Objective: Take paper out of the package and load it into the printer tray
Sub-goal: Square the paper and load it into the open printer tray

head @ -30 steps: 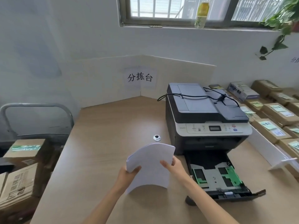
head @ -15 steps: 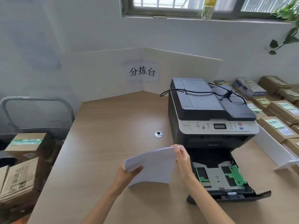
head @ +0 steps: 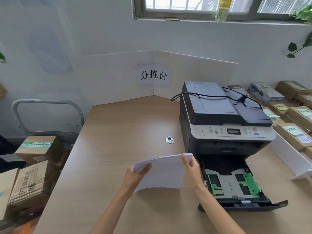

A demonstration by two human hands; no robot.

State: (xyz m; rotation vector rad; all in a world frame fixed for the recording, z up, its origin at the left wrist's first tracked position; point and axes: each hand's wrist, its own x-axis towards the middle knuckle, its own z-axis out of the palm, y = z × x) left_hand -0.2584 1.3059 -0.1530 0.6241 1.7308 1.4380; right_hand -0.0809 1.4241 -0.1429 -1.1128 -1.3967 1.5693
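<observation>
Paper stack (head: 162,173) gripped by both hands, far edge hidden; tray (head: 236,196) open.

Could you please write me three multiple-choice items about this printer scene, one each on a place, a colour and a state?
1. Where is the paper stack?
A. Held over the desk, left of the tray
B. Lying in the tray
C. On top of the printer

2. What colour are the guides in the printer tray?
A. Red
B. Green
C. Yellow

3. In what state is the tray?
A. Pushed shut
B. Pulled out and full of paper
C. Pulled out with no paper in it

Answers:
1 A: the left hand and the right hand grip the stack at its two sides, beside the tray.
2 B: the plastic guides are bright green.
3 C: the tray sticks out from the printer with its bare floor showing.
</observation>
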